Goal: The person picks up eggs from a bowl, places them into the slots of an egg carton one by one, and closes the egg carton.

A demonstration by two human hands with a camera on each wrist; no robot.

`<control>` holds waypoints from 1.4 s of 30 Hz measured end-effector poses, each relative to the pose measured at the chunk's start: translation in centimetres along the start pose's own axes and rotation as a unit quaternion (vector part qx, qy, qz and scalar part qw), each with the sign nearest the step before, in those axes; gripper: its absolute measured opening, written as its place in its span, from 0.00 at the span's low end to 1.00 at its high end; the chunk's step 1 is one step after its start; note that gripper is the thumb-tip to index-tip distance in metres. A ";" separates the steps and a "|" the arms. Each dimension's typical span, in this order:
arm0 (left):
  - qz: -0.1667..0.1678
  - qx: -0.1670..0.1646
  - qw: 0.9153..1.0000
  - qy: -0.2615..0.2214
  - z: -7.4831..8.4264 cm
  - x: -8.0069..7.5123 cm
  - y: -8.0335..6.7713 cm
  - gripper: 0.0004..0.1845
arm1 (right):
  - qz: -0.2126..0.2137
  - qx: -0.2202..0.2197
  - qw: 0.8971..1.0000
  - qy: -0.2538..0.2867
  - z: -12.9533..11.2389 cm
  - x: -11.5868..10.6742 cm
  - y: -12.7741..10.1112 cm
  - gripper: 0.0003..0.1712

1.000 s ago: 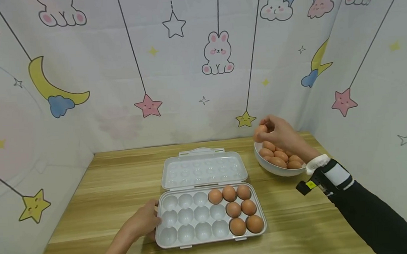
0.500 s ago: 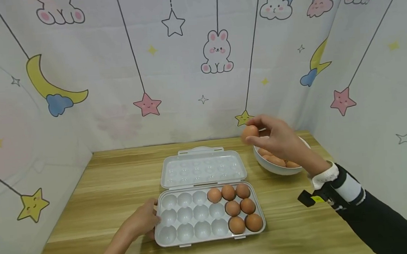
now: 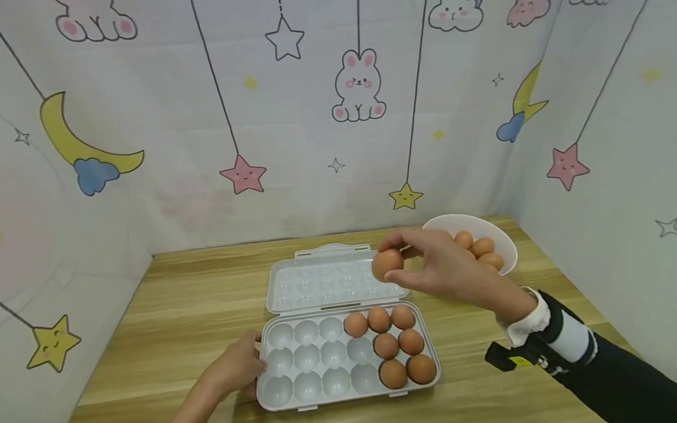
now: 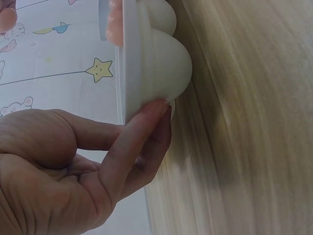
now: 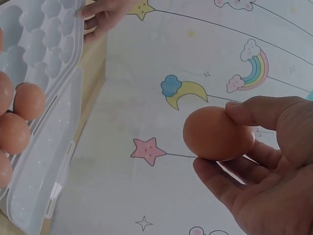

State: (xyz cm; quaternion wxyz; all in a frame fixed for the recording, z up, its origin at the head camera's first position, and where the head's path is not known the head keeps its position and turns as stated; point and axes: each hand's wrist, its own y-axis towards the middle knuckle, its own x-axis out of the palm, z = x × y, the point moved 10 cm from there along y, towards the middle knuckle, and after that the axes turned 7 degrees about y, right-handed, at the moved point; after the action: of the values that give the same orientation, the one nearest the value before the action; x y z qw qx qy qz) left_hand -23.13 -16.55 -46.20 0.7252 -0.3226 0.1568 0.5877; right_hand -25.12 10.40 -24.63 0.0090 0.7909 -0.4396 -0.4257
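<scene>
A brown egg (image 3: 387,264) is pinched between the thumb and fingertips of the right hand (image 3: 443,271), and is held in the air above the open lid of the egg tray (image 3: 347,356), just behind the row of filled cups. In the right wrist view the egg (image 5: 217,133) is seen lying crosswise in the grip, its long axis running roughly across the fingers, with the thumb on one side and the fingertips curled beneath the other. Seven eggs are counted in the right part of the tray; the nearest empty cup (image 3: 359,349) lies down, toward the person and slightly to the left of the held egg, in the middle row beside the filled ones. The right hand is by far the nearer to that cup. The left hand (image 3: 240,367) is laid against the tray's left edge, fingers lightly curled, the fingertips (image 4: 155,110) pressing the rim and the underside of a cup, so that the tray is steadied on the wooden table (image 3: 193,304). A white bowl (image 3: 499,240) with more eggs stands behind the right hand, well apart from the tray's open cups.
</scene>
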 end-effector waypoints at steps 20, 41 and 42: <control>0.002 0.001 1.000 0.003 -0.4 0.2 0.2 0.25 | -0.108 0.012 0.994 -0.005 2.2 8.7 -2.1 0.18; -0.002 0.000 1.000 0.002 -0.3 0.2 0.3 0.24 | -0.130 0.009 0.986 -0.106 6.8 15.1 -3.3 0.17; -0.003 -0.003 1.000 -0.001 -0.4 0.2 0.3 0.24 | -0.129 0.003 0.985 -0.112 6.9 15.2 -3.3 0.16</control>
State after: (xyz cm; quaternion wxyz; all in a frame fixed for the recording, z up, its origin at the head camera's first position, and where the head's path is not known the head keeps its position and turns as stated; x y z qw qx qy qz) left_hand -23.29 -16.59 -46.67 0.7262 -0.3246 0.1536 0.5863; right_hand -23.67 4.20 -40.44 -0.0976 0.7882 -0.3334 -0.5080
